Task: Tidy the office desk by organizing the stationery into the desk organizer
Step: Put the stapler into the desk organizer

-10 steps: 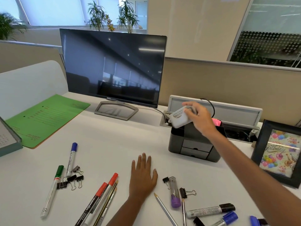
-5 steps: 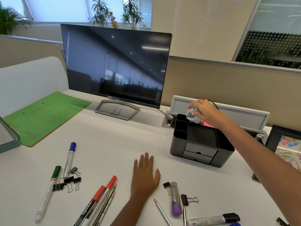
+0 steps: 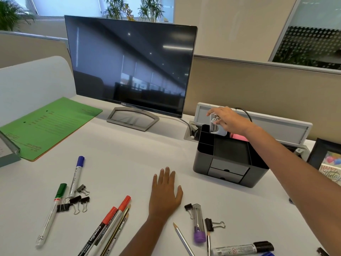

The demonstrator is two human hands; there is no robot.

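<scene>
A dark grey desk organizer (image 3: 230,164) with two small drawers stands right of centre. My right hand (image 3: 227,120) reaches over its back compartments and grips a white stapler (image 3: 216,126), held upright and partly inside the back of the organizer. My left hand (image 3: 165,191) lies flat on the desk, fingers straight. Loose stationery lies near me: a blue marker (image 3: 76,175), a green marker (image 3: 52,212), two red markers (image 3: 112,221), pencils (image 3: 118,235), several black binder clips (image 3: 73,202), a clear tube with a purple cap (image 3: 198,224) and a black marker (image 3: 243,248).
A monitor (image 3: 129,65) stands at the back. A green folder (image 3: 48,126) lies at the left beside a grey tray (image 3: 8,150). A framed birthday card (image 3: 330,163) stands at the right. A cable box (image 3: 258,122) sits behind the organizer, and something pink (image 3: 239,137) shows inside it.
My right hand has turned the stapler upright and lowered it into the organizer's back compartment. The left hand has stayed flat on the desk. The view has shifted a little.
</scene>
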